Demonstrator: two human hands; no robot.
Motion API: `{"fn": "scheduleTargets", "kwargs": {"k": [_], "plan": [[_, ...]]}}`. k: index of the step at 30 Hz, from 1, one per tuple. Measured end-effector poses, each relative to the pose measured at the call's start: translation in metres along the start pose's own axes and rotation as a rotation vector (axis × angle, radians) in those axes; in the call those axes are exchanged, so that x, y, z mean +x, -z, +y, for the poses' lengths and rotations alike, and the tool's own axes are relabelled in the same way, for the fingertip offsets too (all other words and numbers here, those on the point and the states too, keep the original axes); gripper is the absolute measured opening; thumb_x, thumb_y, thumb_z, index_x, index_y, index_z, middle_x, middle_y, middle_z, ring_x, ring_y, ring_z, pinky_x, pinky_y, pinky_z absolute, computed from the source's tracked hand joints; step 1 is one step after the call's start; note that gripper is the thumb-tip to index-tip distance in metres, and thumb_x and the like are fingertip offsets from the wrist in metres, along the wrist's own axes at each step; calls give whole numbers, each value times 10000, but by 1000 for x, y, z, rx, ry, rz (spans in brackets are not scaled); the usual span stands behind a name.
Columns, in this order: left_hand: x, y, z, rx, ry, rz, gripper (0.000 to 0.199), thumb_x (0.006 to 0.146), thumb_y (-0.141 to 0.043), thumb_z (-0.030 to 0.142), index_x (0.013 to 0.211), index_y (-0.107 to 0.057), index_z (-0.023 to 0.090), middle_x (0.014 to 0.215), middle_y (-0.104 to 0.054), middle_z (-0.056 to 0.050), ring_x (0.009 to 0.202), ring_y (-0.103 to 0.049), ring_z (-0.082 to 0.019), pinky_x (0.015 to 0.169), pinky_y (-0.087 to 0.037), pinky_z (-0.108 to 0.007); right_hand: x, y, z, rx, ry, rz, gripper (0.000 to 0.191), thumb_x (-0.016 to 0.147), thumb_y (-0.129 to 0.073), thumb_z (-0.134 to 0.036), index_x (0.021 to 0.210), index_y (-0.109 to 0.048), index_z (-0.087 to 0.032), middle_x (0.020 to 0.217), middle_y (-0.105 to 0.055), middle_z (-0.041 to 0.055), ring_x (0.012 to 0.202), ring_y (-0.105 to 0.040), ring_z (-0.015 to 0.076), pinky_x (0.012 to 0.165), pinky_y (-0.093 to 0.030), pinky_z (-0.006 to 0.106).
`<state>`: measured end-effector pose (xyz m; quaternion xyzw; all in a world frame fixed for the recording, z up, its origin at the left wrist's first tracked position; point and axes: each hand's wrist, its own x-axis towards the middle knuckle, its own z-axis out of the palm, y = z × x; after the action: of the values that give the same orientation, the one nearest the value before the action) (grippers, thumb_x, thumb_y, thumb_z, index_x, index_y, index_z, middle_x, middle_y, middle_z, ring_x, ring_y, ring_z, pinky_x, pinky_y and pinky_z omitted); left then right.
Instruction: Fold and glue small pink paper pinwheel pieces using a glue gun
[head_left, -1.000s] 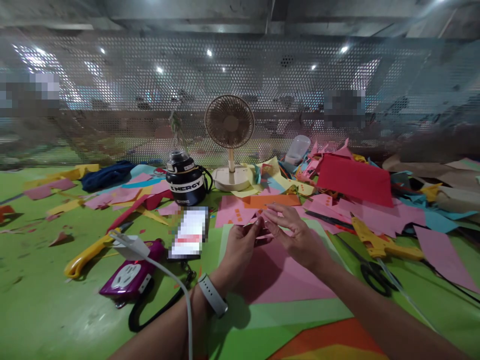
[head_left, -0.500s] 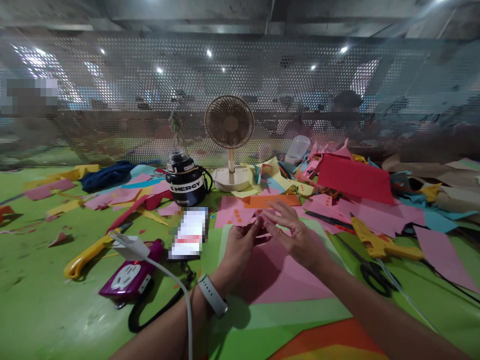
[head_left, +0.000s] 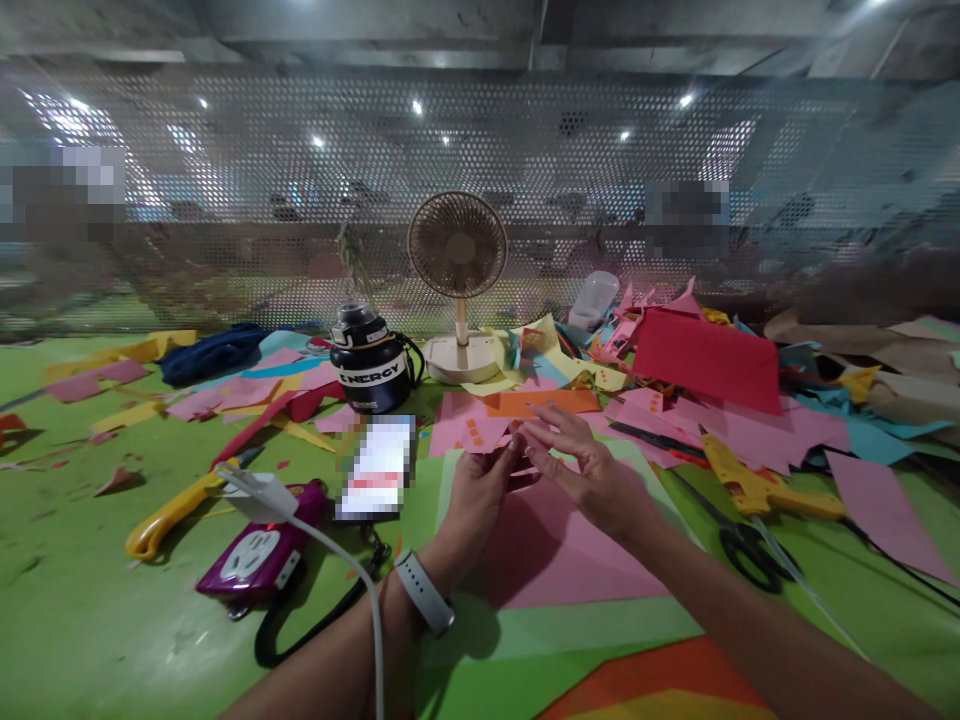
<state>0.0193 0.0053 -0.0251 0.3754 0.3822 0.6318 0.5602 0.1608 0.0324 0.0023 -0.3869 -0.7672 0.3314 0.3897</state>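
My left hand [head_left: 480, 495], with a pale watch strap [head_left: 424, 592] on its wrist, is closed, thumb pressed on a small piece of pink paper [head_left: 523, 480]. Its fingers hide much of that piece. My right hand [head_left: 589, 470] is just to the right, fingers stretched out and apart, their tips at the piece's edge. Whether they touch it I cannot tell. Beneath both hands lies a large pink sheet [head_left: 562, 570] on a pale green sheet [head_left: 600, 625]. An orange paper strip [head_left: 502, 404] and a pink sheet with small orange squares [head_left: 450, 415] lie just beyond the fingertips.
On the left are a purple power strip [head_left: 289, 535], a yellow-handled cutter [head_left: 169, 520], a phone [head_left: 377, 468] and a dark bottle [head_left: 367, 365]. A fan [head_left: 457, 245] stands behind. Scissors [head_left: 750, 560], a yellow glue gun [head_left: 761, 490] and red paper [head_left: 709, 360] are to the right.
Both hands keep nearly the same place and pose, with only slight movement of the right fingers. The whole view has shifted very slightly.
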Motion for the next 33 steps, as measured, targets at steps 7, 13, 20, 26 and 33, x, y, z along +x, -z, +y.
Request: {"fn": "scheduleTargets", "kwargs": {"k": [7,13,20,26,33], "plan": [[0,-1,1,-55,-11,0,310,700,-777,418,884,-736,172,922,-753,-67,800,-701,-204,708,-562,-303,0,1,1,-38,21,-9,391,843,-600,-395,1198,-666,-246,1392,-529,91,1358,-359,286,1113,-291,500],[1,-1,0,-75,-15,8,328,688,-791,403,895,-722,159,925,-744,-75,774,-697,-193,701,-562,-309,-1,-1,2,-20,41,10,371,829,-615,-367,1171,-684,-241,1376,-541,102,1336,-386,288,1105,-297,505],[-2,0,-1,3,12,-55,328,717,-759,434,870,-698,150,843,-733,-72,787,-703,-214,702,-572,-339,3,2,5,161,104,238,239,825,-619,-319,1028,-712,-233,1237,-623,85,1216,-512,225,1059,-361,411],[-6,-5,0,49,59,-146,434,647,-794,484,868,-678,129,791,-725,-91,779,-701,-246,693,-583,-388,6,3,5,164,-80,142,282,821,-595,-458,908,-674,-201,963,-689,60,917,-624,215,838,-469,356],[-7,-7,0,83,54,-185,414,658,-783,492,815,-678,124,771,-724,-91,732,-695,-218,694,-580,-366,4,1,-3,176,-119,157,293,812,-577,-485,820,-612,-194,872,-651,46,805,-607,187,723,-459,300]]}}
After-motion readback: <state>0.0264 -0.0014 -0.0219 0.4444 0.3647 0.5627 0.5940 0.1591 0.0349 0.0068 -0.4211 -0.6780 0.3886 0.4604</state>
